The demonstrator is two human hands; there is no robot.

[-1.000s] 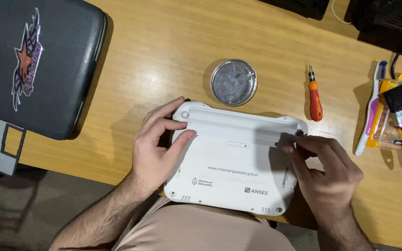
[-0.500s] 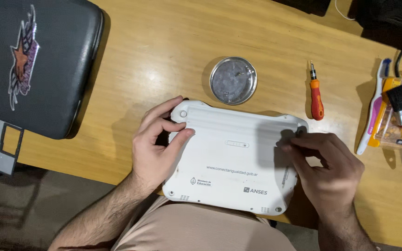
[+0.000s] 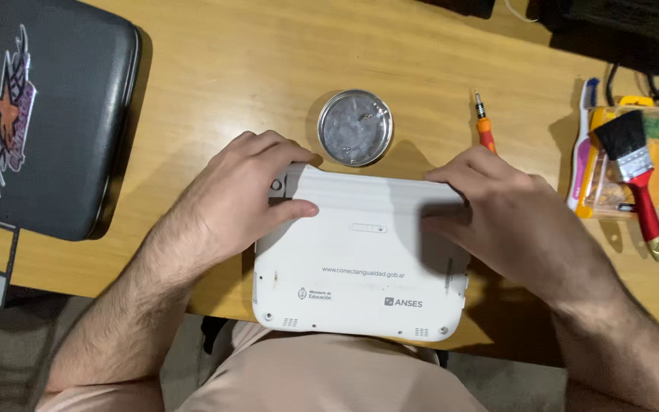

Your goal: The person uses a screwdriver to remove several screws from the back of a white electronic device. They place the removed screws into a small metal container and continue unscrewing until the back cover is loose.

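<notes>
A broad strip of bare wooden table is left open on the far side. The left is blocked by a dark case. Just beyond the white laptop, a round metal dish and an orange screwdriver stand in the way. The right edge is crowded by a red-handled brush on a yellow box.

Home repair bench suggested: wooden table strewn with screwdriver, paintbrush, round metal tin; dark padded case laid alongside.
</notes>
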